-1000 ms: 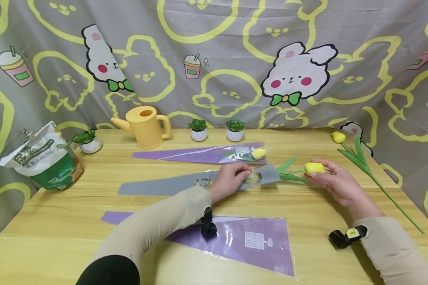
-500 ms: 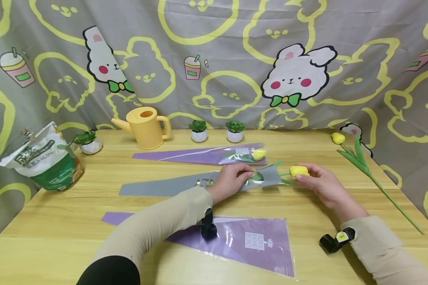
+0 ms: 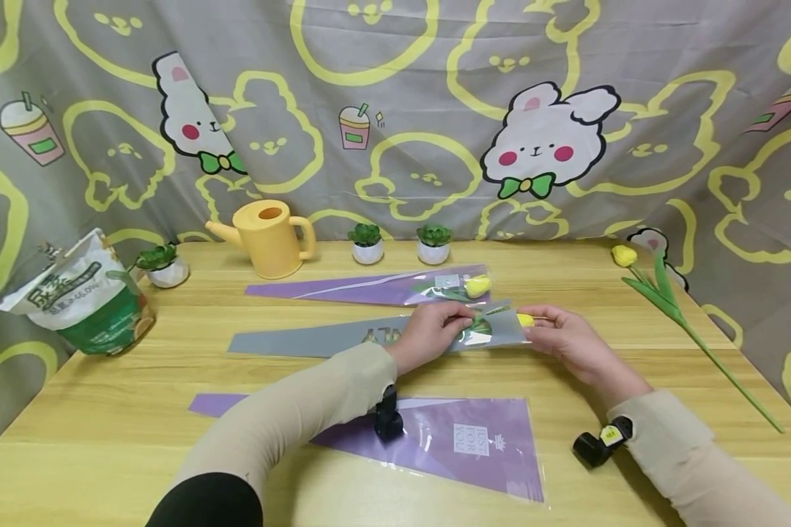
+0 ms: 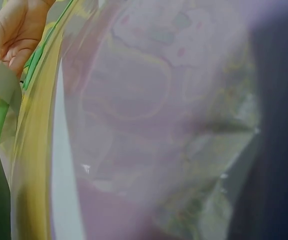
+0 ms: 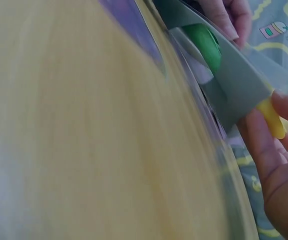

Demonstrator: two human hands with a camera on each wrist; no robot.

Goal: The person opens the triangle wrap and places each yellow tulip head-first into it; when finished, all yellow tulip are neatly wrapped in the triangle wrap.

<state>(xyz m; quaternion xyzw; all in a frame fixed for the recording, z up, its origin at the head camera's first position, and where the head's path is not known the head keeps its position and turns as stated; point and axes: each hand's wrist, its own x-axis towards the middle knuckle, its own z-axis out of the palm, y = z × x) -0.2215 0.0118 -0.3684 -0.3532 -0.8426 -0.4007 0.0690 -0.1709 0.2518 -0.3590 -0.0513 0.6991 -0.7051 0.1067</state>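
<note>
My left hand (image 3: pixel 430 335) pinches the long grey flower wrapping sleeve (image 3: pixel 303 336) close to its wide right end. At that mouth my right hand (image 3: pixel 572 344) holds a yellow artificial tulip (image 3: pixel 526 320) by its bloom, between thumb and fingers. Its green leaves (image 5: pixel 205 46) show through an oval window in the sleeve, while most of the stem is hidden inside. In the right wrist view the bloom sticks out partly past the sleeve's edge. Behind the grey sleeve lies a purple sleeve (image 3: pixel 343 288) with another yellow tulip (image 3: pixel 477 286) in it.
Nearest me, a flat purple sleeve (image 3: pixel 435 446) lies under my left forearm. A loose tulip (image 3: pixel 674 311) rests at the right. Along the back stand a yellow watering can (image 3: pixel 273 241), small potted plants (image 3: pixel 368 252) and a white-green bag (image 3: pixel 88 300), before a patterned curtain (image 3: pixel 422 88).
My right hand has moved left with the tulip, whose leaves and most of its bloom have slid into the grey sleeve. My left hand stays at the sleeve, which has shifted slightly right.
</note>
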